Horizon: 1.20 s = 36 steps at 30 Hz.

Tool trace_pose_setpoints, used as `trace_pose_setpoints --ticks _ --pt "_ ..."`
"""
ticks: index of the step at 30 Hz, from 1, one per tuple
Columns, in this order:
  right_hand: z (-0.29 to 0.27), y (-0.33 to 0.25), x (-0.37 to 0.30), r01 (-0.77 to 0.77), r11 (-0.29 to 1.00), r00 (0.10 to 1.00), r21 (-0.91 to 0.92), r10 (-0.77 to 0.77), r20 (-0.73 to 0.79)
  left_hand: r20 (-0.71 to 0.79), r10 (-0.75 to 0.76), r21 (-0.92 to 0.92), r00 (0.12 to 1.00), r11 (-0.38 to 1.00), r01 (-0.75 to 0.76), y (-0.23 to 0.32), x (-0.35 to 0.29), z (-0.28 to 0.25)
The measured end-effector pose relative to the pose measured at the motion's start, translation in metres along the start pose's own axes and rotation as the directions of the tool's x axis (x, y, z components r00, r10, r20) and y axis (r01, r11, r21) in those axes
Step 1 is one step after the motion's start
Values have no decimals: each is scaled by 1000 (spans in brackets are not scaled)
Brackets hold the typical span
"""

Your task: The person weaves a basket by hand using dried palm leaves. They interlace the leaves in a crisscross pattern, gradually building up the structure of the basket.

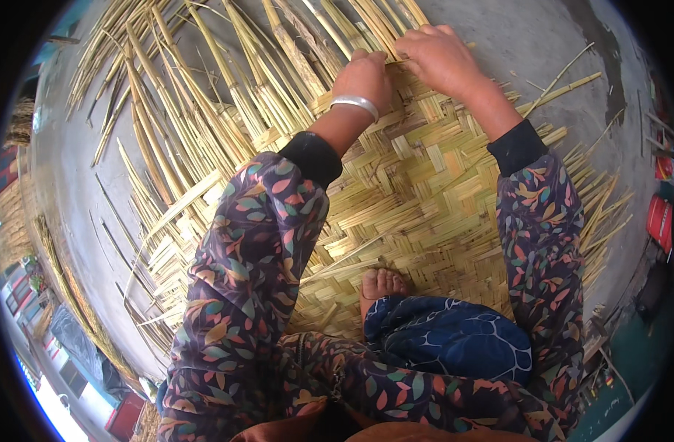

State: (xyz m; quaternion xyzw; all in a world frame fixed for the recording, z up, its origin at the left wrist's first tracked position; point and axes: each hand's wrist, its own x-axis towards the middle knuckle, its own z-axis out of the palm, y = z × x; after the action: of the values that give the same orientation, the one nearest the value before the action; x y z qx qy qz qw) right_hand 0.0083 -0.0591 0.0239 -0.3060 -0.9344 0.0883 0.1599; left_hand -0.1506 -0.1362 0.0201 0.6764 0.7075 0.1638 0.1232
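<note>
Under me lies a woven mat [403, 214] of flat, yellow-green split reeds in a zigzag weave. Long loose reeds [234, 81] fan out from its far and left edges. At the far edge my left hand [362, 81], with a silver bangle on its wrist, has its fingers curled down on the reeds. Close to its right, my right hand [441, 62] is closed around reeds where they leave the weave. The fingertips of both hands are partly hidden. My bare foot [382, 286] rests on the mat.
Grey concrete floor [543, 37] surrounds the mat. Reed ends [598, 214] stick out along the right edge, and a bundle of stalks [79, 295] lies at the left. A red object [659, 221] stands at the far right. Grey plastic sheeting [75, 335] is at lower left.
</note>
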Motion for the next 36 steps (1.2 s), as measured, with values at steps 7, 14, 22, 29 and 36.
trace_pose_setpoints --ticks 7,14,22,29,36 --pt "-4 19 1 -125 979 833 -164 13 -553 114 -307 -166 945 932 322 10 13 -12" --pt "21 67 43 -443 259 780 858 583 226 -44 -378 -252 925 900 356 13 14 -15" --pt "-18 30 58 -241 -150 949 959 169 265 -72 -402 -448 913 831 331 4 16 -14" --pt "-2 15 69 -254 -315 950 914 98 297 -106 -371 -494 922 825 275 -6 12 -5" --pt "23 22 62 -260 374 871 890 488 49 -66 -431 -501 900 795 343 3 5 -1"
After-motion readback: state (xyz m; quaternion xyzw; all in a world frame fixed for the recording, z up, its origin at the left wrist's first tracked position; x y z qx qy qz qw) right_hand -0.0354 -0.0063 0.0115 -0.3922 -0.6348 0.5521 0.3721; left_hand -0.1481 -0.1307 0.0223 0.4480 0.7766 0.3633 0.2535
